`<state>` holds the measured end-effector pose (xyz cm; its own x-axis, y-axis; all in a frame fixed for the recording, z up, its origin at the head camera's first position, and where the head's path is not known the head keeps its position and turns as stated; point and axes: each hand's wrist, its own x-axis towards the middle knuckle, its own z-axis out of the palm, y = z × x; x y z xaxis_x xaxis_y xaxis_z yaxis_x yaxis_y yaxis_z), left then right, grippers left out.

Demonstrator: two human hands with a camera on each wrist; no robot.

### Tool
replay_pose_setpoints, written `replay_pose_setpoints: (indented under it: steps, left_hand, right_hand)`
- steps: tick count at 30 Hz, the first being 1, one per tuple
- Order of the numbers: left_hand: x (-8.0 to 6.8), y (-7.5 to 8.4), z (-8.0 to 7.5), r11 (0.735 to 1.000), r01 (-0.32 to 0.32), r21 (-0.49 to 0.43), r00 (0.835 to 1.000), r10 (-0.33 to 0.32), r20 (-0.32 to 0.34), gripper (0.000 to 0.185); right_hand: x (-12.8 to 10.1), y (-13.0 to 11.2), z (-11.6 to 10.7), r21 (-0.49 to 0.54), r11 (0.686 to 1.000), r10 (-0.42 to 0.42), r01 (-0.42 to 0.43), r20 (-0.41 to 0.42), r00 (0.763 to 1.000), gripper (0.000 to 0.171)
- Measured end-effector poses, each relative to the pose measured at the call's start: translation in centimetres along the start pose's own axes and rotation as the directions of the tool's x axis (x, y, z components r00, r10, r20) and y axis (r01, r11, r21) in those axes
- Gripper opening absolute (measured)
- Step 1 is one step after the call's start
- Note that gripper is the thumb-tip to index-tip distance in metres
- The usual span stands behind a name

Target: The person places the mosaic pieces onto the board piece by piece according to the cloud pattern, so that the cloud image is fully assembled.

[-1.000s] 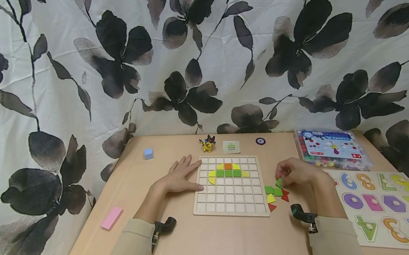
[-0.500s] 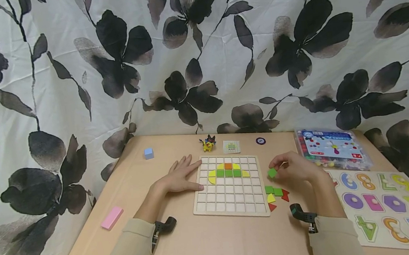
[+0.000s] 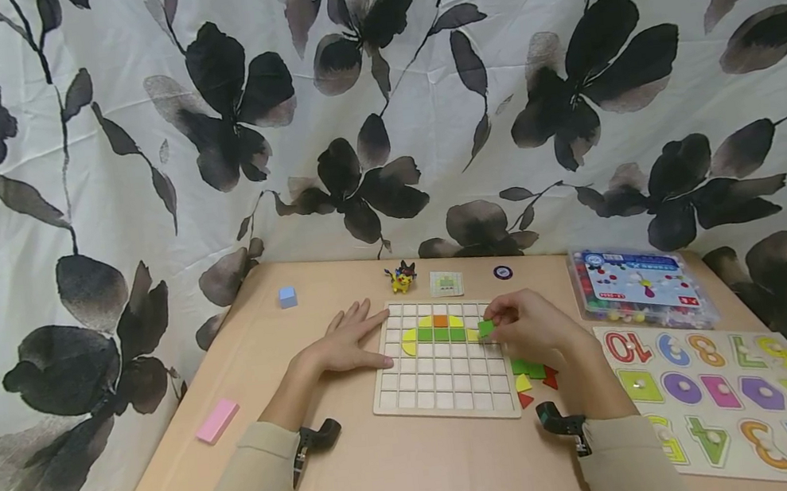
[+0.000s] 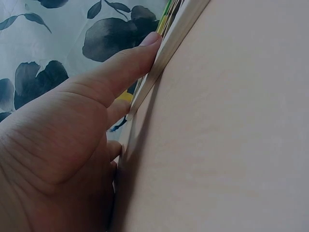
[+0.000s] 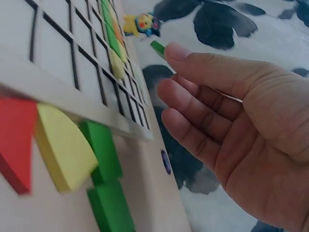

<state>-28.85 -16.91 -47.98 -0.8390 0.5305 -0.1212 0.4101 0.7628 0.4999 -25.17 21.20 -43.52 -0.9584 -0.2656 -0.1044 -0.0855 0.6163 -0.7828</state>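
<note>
A wooden grid board (image 3: 444,388) lies in the middle of the table, with yellow, green and orange tiles (image 3: 438,330) set in its upper rows. My right hand (image 3: 521,332) pinches a green square tile (image 3: 486,328) just above the board's right side; in the right wrist view the green tile (image 5: 157,48) shows at the fingertips. My left hand (image 3: 346,342) lies flat on the table, its thumb (image 4: 130,58) against the board's left edge (image 4: 166,53). Loose green, yellow and red tiles (image 3: 531,379) lie right of the board, also seen as loose tiles (image 5: 72,150).
A number puzzle board (image 3: 733,394) and a plastic bead box (image 3: 636,288) sit at the right. Behind the grid are a small toy figure (image 3: 401,277), a pattern card (image 3: 445,282) and a dark disc (image 3: 503,272). A blue cube (image 3: 287,297) and pink block (image 3: 217,421) lie left.
My right hand lifted a green tile from the loose pile and carried it left, from beside the board to above its right side. The left hand stayed put.
</note>
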Motion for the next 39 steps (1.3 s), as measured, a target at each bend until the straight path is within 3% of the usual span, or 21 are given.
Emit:
replay_pose_setpoints:
  steps: [11,22,39]
  left_hand:
    - [0.0,0.1,0.0,1.0,0.002,-0.006,1.0,-0.002,0.004,0.104]
    - [0.1,-0.1,0.1,1.0,-0.009,0.007,1.0,0.009,-0.004,0.103]
    - [0.2,-0.3,0.1,1.0,0.003,0.018,1.0,-0.003,0.01,0.105]
  right_hand:
    - [1.2,-1.3,2.4,-0.037,0.982,-0.185,0.185,0.002,0.983,0.023]
    - [2.4,-2.6,5.1,-0.06,0.958,-0.283,0.282,-0.017,0.959,0.027]
    - [3.0,-4.0,8.7,-0.099,0.956,-0.278,0.277,0.008,0.961,0.023]
